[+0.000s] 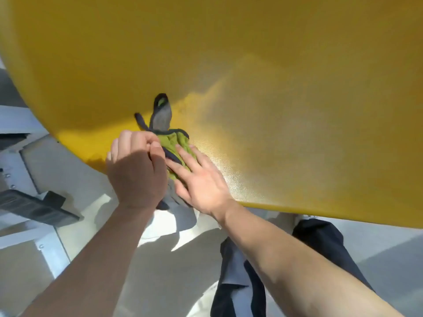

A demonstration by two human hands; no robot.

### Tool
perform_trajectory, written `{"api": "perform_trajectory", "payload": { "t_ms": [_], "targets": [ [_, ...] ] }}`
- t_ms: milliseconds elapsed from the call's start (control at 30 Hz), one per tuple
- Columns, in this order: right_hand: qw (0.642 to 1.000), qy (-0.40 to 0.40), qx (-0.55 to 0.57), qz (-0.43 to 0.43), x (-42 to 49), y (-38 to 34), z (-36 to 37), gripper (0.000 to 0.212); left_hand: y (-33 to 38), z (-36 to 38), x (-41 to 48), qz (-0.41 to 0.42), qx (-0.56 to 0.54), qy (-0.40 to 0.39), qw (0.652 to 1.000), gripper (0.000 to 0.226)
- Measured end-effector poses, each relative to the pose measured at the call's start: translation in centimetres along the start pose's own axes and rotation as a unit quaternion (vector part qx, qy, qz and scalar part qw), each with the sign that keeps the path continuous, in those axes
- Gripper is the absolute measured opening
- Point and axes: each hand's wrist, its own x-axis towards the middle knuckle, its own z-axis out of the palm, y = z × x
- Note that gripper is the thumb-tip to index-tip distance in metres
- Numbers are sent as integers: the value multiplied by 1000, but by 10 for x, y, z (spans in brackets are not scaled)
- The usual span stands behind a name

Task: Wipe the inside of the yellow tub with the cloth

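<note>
The yellow tub point(251, 65) fills the upper view, its textured surface lit in patches. At its near rim the left hand point(137, 170) is closed around a bunched green-and-grey cloth point(174, 143). The right hand point(201, 179) lies flat, fingers spread, pressing the cloth against the tub.

The yellow tub point(263, 72) filled the upper view with a broad bare surface, open above and to the right of both hands. The left hand point(137, 170) and right hand point(201, 181) crowded its near edge, the cloth point(175, 145) bunched between them. Left of the tub, metal framing point(29, 161) and a dark slatted part point(34, 207) narrowed the room.
</note>
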Motion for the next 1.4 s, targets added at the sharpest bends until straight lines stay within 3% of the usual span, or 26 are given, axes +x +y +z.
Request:
{"api": "perform_trajectory", "payload": {
  "t_ms": [100,167,300,367,467,533,633,733,833,933,1033,1100,1133,1167,1200,1267,1333,1367,1400],
  "targets": [
    [988,-79,-132,24,-89,92,-33,49,25,27,-14,-2,-17,-30,999,19],
    [969,-88,-214,84,-143,155,-80,48,62,47,-26,-12,-38,-70,997,19],
    [883,0,-344,320,-208,241,-194,46,166,68,-52,-1,-150,-147,978,13],
    [846,43,-367,384,-216,250,-222,40,208,74,-62,16,-193,-222,956,11],
    [847,87,-308,424,-203,226,-199,44,237,87,-71,20,-198,-383,902,12],
    [875,96,-244,406,-192,195,-156,49,236,94,-73,14,-186,-425,886,12],
    [930,41,-189,311,-174,160,-104,55,222,94,-71,-3,-158,-411,898,11],
    [958,-23,-211,195,-173,176,-110,49,220,93,-68,-2,-124,-407,905,10],
    [940,-27,-310,137,-186,229,-171,43,251,98,-65,-2,-119,-417,901,13],
    [876,62,-425,221,-190,284,-272,39,302,109,-63,3,-145,-423,894,18],
    [855,152,-421,264,-182,302,-318,40,346,115,-55,-53,-222,-426,876,19],
    [884,90,-417,193,-176,300,-299,44,361,112,-45,-88,-261,-423,863,21],
    [903,5,-413,115,-177,301,-286,45,363,109,-39,-78,-257,-417,869,21],
    [901,-91,-423,33,-177,306,-284,44,362,106,-32,-51,-236,-404,882,21],
    [885,-135,-444,-35,-169,315,-296,43,358,104,-26,-16,-205,-386,899,20],
    [880,-48,-471,-50,-139,330,-339,40,346,104,-14,36,-159,-346,924,21],
    [876,124,-462,56,-109,338,-378,34,336,111,-3,38,-140,-330,933,24],
    [863,181,-461,101,-96,339,-380,32,332,115,2,25,-134,-326,935,25],
    [856,184,-472,102,-84,338,-370,33,328,119,7,9,-128,-326,937,26]
  ]
}}
